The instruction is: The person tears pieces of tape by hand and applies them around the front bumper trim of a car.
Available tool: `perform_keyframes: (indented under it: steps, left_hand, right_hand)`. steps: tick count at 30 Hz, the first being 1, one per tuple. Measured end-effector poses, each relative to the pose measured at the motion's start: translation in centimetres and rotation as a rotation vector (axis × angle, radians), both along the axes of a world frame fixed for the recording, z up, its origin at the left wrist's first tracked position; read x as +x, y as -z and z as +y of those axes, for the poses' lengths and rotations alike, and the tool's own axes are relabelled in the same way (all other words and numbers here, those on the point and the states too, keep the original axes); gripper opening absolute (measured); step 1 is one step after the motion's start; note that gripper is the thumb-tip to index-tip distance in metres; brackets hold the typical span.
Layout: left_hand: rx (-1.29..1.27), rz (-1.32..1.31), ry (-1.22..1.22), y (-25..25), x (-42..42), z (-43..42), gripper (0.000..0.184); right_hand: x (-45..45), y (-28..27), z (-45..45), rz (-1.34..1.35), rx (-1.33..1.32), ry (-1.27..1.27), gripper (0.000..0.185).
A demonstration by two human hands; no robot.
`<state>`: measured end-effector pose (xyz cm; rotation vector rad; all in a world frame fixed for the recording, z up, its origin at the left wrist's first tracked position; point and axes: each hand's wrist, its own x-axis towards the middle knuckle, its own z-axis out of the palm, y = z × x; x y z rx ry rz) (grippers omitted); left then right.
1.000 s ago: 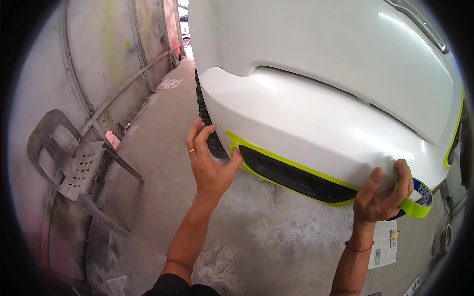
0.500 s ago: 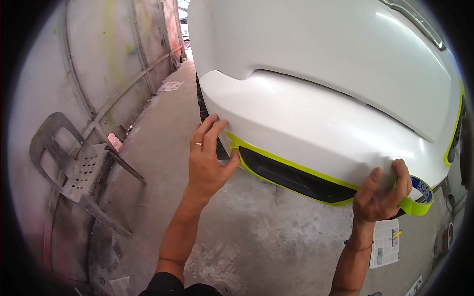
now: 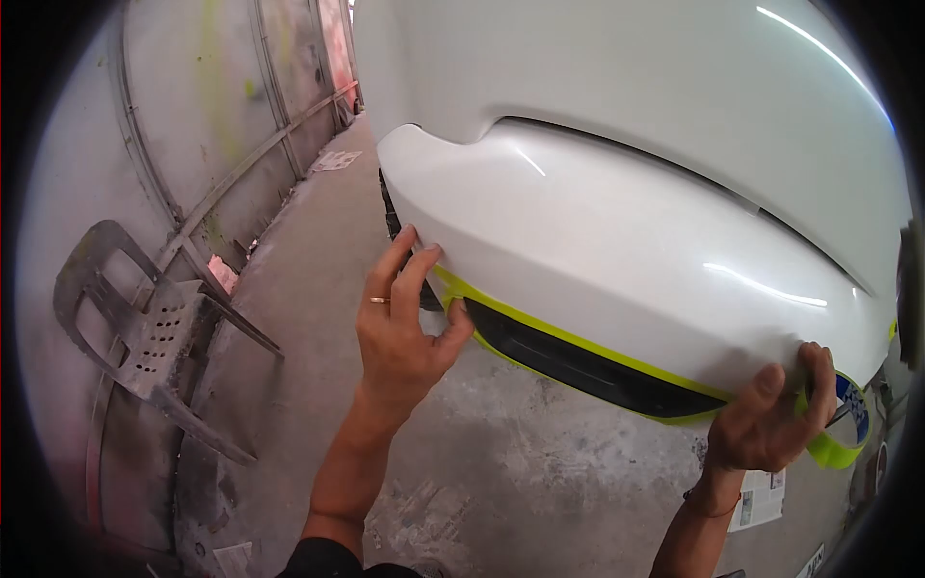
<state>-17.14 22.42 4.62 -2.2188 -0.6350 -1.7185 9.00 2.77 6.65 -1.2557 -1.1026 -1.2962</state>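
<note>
A white car bumper fills the middle of the view. Yellow-green tape runs around a long black recess in its lower edge. At the recess's left end my left hand touches the bumper and tape, its fingers apart and its thumb on the tape's corner. My right hand is near the recess's right end, with fingers curled around the roll of yellow-green tape, which hangs at their right side. The roll's inner core is blue.
A grey plastic chair stands at the left by a stained metal wall. Newspaper lies on the concrete floor beneath my right hand. A tyre shows behind the bumper's left end.
The view has come closer to the bumper. My right hand and the tape roll appear lower and further right. My left hand's fingers have moved onto the bumper's edge.
</note>
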Motion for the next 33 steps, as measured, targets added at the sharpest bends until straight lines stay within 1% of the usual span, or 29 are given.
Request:
perform_keyframes:
  steps: [5, 7, 8, 10, 11, 13, 14, 16, 17, 19, 20, 22, 23, 25, 26, 28, 29, 31, 32, 33]
  left_hand:
    - [-0.030, -0.001, 0.022, 0.1, -0.1, 0.0, 0.060]
    - [-0.151, -0.040, 0.145, 0.2, -1.0, 0.8, 0.062]
    - [-0.140, -0.039, 0.150, 0.0, -1.5, 1.1, 0.062]
    - [-0.224, -0.030, 0.294, 0.0, -2.1, 1.6, 0.069]
    - [-0.221, -0.031, 0.299, 0.3, -1.8, 1.9, 0.069]
    - [-0.199, -0.149, 0.288, 0.8, -1.1, 2.7, 0.073]
    - [-0.197, -0.152, 0.288, 0.9, -1.0, 2.8, 0.073]
    - [-0.225, -0.229, 0.336, 1.1, -0.6, 3.1, 0.067]
    - [-0.225, -0.231, 0.335, 1.2, -0.3, 3.5, 0.067]
    - [-0.315, -0.369, 0.498, 1.7, -0.1, 4.1, 0.059]
    - [-0.316, -0.370, 0.496, 2.0, -0.4, 4.4, 0.059]
    - [-0.525, -0.420, 0.514, 2.7, -1.3, 5.0, 0.053]
    - [-0.524, -0.420, 0.515, 3.8, -1.3, 5.3, 0.053]
    - [-0.502, -0.557, 0.550, 5.7, -1.2, 5.3, 0.058]
    - [-0.504, -0.556, 0.548, 6.2, -0.8, 5.0, 0.058]
    - [-0.493, -0.512, 0.412, 6.6, 0.6, 3.9, 0.069]
    - [-0.494, -0.515, 0.407, 7.2, 0.7, 4.3, 0.069]
    - [-0.624, -0.558, 0.471, 8.0, 1.0, 5.3, 0.081]
    - [-0.622, -0.561, 0.474, 8.5, 1.0, 5.5, 0.081]
    - [-0.578, -0.547, 0.417, 8.3, 1.0, 5.2, 0.080]
  right_hand:
    - [0.3, 0.2, 0.0, 0.009, 0.033, -0.055, 0.040]
    - [0.3, 0.2, -0.2, -0.002, -0.011, -0.009, 0.040]
    - [0.2, 0.1, -0.2, -0.003, 0.000, -0.003, 0.040]
    - [0.2, 0.1, -0.1, -0.028, -0.021, 0.048, 0.040]
    - [0.3, 0.1, -0.1, -0.030, -0.018, 0.052, 0.040]
    - [0.3, 0.1, 0.1, -0.020, -0.014, 0.027, 0.039]
    - [0.2, 0.1, 0.1, -0.023, -0.013, 0.027, 0.039]
    - [0.1, 0.0, 0.1, -0.014, -0.011, 0.007, 0.039]
    - [0.1, -0.1, 0.0, -0.017, -0.011, 0.006, 0.039]
    - [0.2, -0.1, 0.1, -0.037, -0.012, 0.002, 0.039]
    - [0.1, -0.1, 0.1, -0.037, -0.014, 0.000, 0.039]
    - [0.0, -0.2, 0.1, -0.034, -0.016, 0.011, 0.039]
    - [0.0, -0.2, 0.0, -0.035, -0.015, 0.012, 0.039]
    - [-0.1, -0.3, 0.0, -0.037, -0.018, 0.007, 0.039]
    - [-0.1, -0.2, 0.0, -0.035, -0.020, 0.006, 0.039]
    - [0.1, -0.2, 0.1, -0.032, -0.012, 0.023, 0.039]
    - [0.2, -0.1, 0.1, -0.034, -0.015, 0.019, 0.039]
    - [0.5, -0.2, -0.2, -0.072, -0.038, 0.077, 0.045]
    - [0.5, -0.2, -0.2, -0.077, -0.035, 0.078, 0.045]
    - [0.6, -0.1, -0.1, -0.071, -0.031, 0.064, 0.044]
